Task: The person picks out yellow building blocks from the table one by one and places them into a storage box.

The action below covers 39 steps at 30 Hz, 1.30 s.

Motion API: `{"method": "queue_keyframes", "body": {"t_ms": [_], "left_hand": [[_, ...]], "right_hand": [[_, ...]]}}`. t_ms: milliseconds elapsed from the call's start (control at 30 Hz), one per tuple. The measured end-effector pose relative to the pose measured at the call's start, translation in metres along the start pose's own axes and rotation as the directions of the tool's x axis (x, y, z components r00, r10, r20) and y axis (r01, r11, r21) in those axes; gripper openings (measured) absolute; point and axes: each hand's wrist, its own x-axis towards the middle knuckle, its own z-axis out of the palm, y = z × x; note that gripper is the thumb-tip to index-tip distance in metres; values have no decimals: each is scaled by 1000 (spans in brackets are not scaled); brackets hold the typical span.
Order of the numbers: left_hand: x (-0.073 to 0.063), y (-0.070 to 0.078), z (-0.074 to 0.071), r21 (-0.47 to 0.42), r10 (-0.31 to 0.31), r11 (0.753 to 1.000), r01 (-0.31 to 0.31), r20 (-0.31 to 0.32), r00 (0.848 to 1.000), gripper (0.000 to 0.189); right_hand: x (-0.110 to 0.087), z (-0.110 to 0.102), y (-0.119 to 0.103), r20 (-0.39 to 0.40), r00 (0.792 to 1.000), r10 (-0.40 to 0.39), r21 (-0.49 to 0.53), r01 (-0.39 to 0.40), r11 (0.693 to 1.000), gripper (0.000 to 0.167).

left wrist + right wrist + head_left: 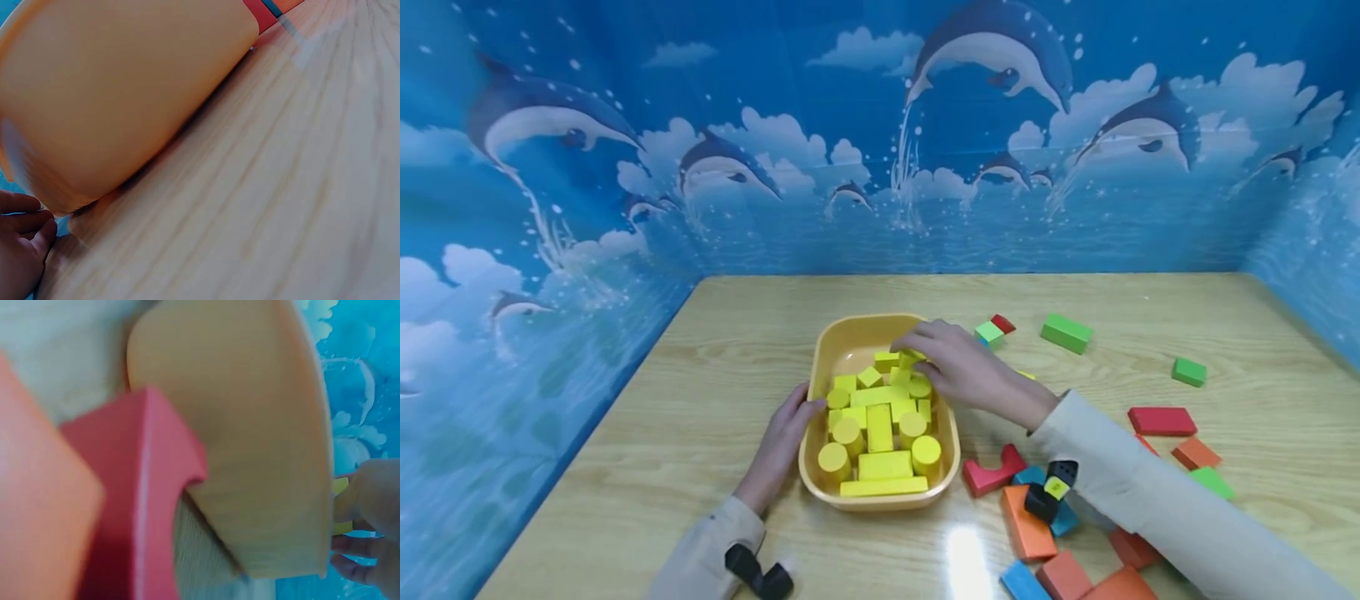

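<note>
In the head view a tan plastic basin (826, 350) stands on the table, filled with yellow blocks of several shapes, among them cylinders (847, 433) and a long bar (883, 487). My left hand (782, 433) grips the basin's left side, thumb at the rim and fingers along the outer wall. Over the back right of the basin, my right hand (951, 362) pinches a yellow block (912, 357), partly hidden by the fingers. That yellow block (342, 528) also shows between the fingers in the right wrist view, just past the basin's rim.
Right of the basin lie a red arch block (992, 477), an orange block (1028, 525), blue blocks (1024, 581) and several red ones. Farther back are green blocks (1066, 333) and a red bar (1162, 422). A dolphin-printed backdrop (820, 225) encloses the table (700, 400).
</note>
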Motion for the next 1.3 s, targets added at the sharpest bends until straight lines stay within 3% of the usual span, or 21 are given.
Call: {"method": "queue_keyframes", "body": {"t_ms": [233, 333, 533, 833, 1033, 1200, 1300], "left_hand": [[0, 3, 1, 6, -5, 1000, 5, 7, 1000, 53], [0, 4, 2, 2, -2, 1000, 2, 9, 1000, 53], [1, 4, 3, 8, 4, 1000, -5, 16, 1000, 53], [1, 5, 2, 17, 6, 1000, -6, 9, 1000, 53], [0, 4, 3, 27, -10, 1000, 10, 8, 1000, 53], [-1, 4, 2, 30, -12, 999, 12, 4, 1000, 53], [-2, 4, 0, 26, -4, 1000, 4, 4, 1000, 53]], "right_hand": [[3, 4, 4, 71, 991, 117, -97, -110, 989, 29], [4, 4, 1, 133, 972, 192, -141, -173, 975, 31], [6, 5, -5, 236, 931, 277, -222, -225, 949, 39], [9, 7, -6, 222, 931, 291, -257, -232, 938, 41], [7, 8, -7, 203, 938, 282, -227, -235, 945, 44], [0, 4, -3, 60, 982, 178, -126, -170, 977, 35], [-9, -2, 5, -46, 990, 130, -84, -133, 988, 38]]}}
